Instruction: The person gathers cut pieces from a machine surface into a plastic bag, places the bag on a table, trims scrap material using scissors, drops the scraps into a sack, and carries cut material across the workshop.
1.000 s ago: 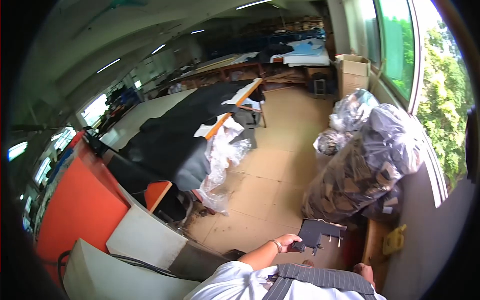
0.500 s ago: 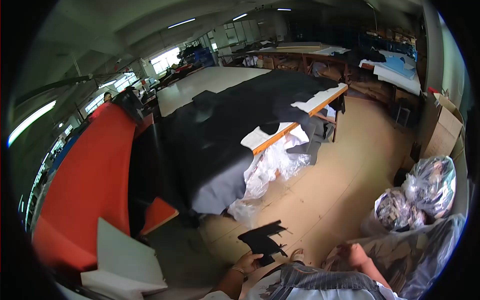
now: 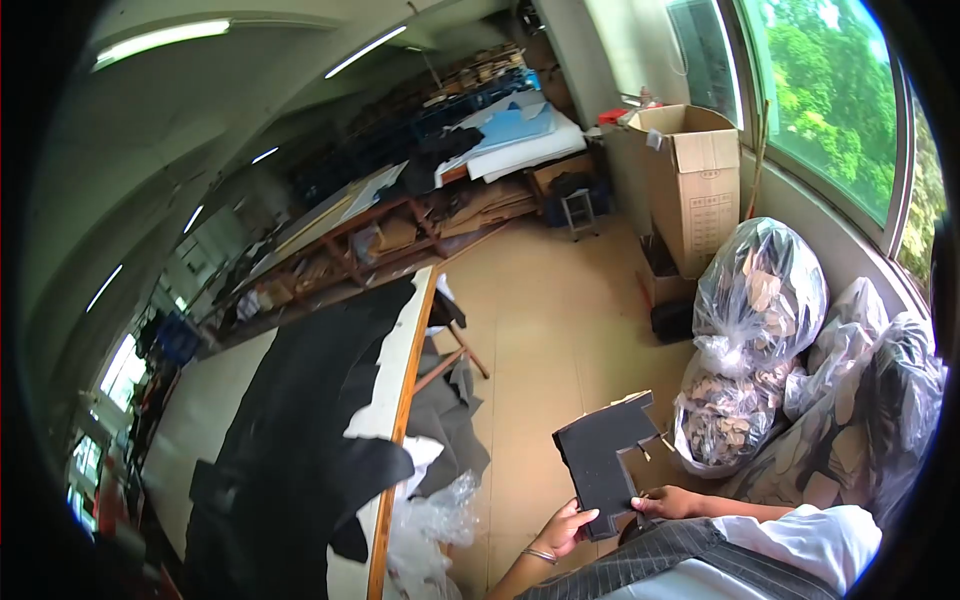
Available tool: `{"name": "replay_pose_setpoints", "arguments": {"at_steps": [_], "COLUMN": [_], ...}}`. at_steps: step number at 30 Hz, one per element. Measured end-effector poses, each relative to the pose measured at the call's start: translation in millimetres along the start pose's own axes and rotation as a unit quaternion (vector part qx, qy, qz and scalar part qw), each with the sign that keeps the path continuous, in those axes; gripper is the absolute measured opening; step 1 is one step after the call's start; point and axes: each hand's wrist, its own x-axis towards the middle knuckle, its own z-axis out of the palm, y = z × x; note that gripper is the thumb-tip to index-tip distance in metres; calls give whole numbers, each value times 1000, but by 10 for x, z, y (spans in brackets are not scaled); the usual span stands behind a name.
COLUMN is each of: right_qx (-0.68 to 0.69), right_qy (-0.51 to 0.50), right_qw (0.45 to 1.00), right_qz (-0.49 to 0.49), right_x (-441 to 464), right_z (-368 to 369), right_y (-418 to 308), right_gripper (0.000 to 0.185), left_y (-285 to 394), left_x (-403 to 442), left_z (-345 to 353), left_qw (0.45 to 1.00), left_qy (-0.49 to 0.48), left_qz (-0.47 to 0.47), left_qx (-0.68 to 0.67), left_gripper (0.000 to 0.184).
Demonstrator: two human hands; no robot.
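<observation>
A flat black notched piece [image 3: 600, 462] is held up in front of the body, tilted, with thin strips sticking out at its right side. My left hand [image 3: 563, 530] grips its lower left edge, thumb on top, with a bracelet at the wrist. My right hand [image 3: 668, 502] is closed at the piece's lower right edge, its fingers pinching the border there. Left of the hands, black sheet material [image 3: 300, 430] lies over a long white table with a wooden edge [image 3: 402, 400].
Clear plastic sacks of scraps [image 3: 760, 300] stand along the window wall at right. Behind them is a tall open carton [image 3: 695, 190]. A small stool [image 3: 579, 214] stands near the back table [image 3: 520, 150]. Plastic film [image 3: 430, 530] hangs beside the near table.
The view has swung right and forward, past the red sheet. My right hand has come from apart on the right to the black piece, which is now raised between both hands.
</observation>
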Motion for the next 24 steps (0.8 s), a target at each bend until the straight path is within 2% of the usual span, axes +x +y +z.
{"name": "replay_pose_setpoints", "arguments": {"at_steps": [1,3,4,5,6,8,9,11,12,14,15,17,18,20,21,22,23,24], "right_qx": [88,128,161,99,92,62,80,91,84,76,77,3,6,-158,-197,-192,-203,-207], "right_qy": [-17,-27,-49,0,13,-27,-36,-56,-70,-95,-94,-152,-148,-101,-26,24,82,120], "right_qw": [995,990,985,995,996,998,996,994,994,993,993,988,989,972,972,978,976,969], "right_qz": [51,49,43,15,-11,14,-14,-24,-10,-2,8,-33,-28,-140,-121,-78,-13,68], "right_x": [181,1001,1228,1334,1502,2111,2453,2972,3181,3611,3857,4487,4771,5283,5541,5919,6000,6086], "right_z": [-207,-516,-725,-951,-1151,-1535,-1661,-1904,-2023,-2231,-2314,-2580,-2766,-3124,-3281,-3446,-3695,-3900], "right_y": [-89,103,-227,-489,-799,-1146,-1249,-1541,-1742,-2069,-2143,-2314,-2376,-2451,-2360,-2099,-2014,-1779], "right_gripper": [80,79,78,70,58,48,45,42,42,45,45,50,50,49,49,52,53,53], "left_y": [240,638,916,1131,1139,1537,1747,2340,2632,3032,3082,3142,3158,3314,4292,4539,4601,4742], "left_x": [241,690,886,1043,1396,1744,1842,1934,1993,2212,2401,2905,3228,3772,3627,3923,4300,4620], "left_z": [-48,-231,-295,-321,-862,-1206,-1246,-1099,-1157,-1257,-1532,-2428,-2885,-3601,-3049,-3282,-3477,-3591], "left_qw": [999,999,998,998,999,996,994,978,967,973,972,986,986,923,882,877,956,976], "left_qy": [-31,-40,-38,-10,-51,-59,-62,22,-45,30,27,57,52,61,-101,-117,13,147], "left_qz": [12,1,-4,30,-10,-68,-85,-60,-77,-4,-11,-73,-79,-296,-377,-387,-278,-146], "left_qx": [-8,-25,-46,-54,-15,-21,-21,-200,-241,-227,-234,-138,-138,-239,-264,-262,-97,71], "left_gripper": [43,43,43,40,37,35,35,38,44,48,48,49,49,47,43,43,42,41]}}
